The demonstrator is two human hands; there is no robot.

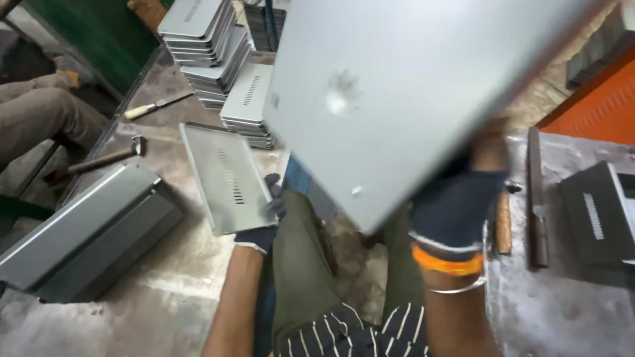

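My right hand [456,205], in a dark blue glove with an orange cuff, grips the lower edge of a large grey sheet-metal panel [397,86] held up close to the camera, tilted. My left hand [264,228], also gloved, holds the near corner of a smaller grey metal tray with vent slots [225,175] that lies on the floor to my left. My knees in olive trousers sit between the two hands.
Stacks of similar slotted metal trays [211,46] stand at the back. A folded metal housing [86,231] lies at left, near a hammer [106,157] and a chisel [155,106]. A dark metal box [598,218] and a flat bar [537,198] rest at right. Another person's legs [40,109] are at far left.
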